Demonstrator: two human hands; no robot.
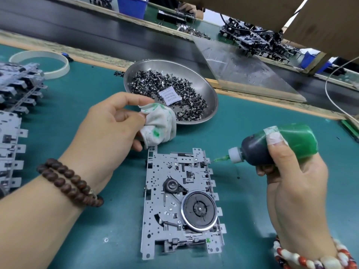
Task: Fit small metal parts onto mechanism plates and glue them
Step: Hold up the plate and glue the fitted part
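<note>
Grey metal plate [174, 202] lies flat on the green mat, long side running away from the person, punched w/ holes, tabs along its right edge. Big round wheel [199, 209] sits on its lower right, smaller black hub above that. Tiny green dab near the bottom right corner. Glue bottle [279, 143], green w/ dark liquid inside, white cap, tape patch on its side, is tilted nearly level; its thin green needle tip [217, 159] touches the plate's top right corner. Steel bowl [206, 84] beyond the plate holds a heap of small dark metal parts [171, 88], white packet on top.
</note>
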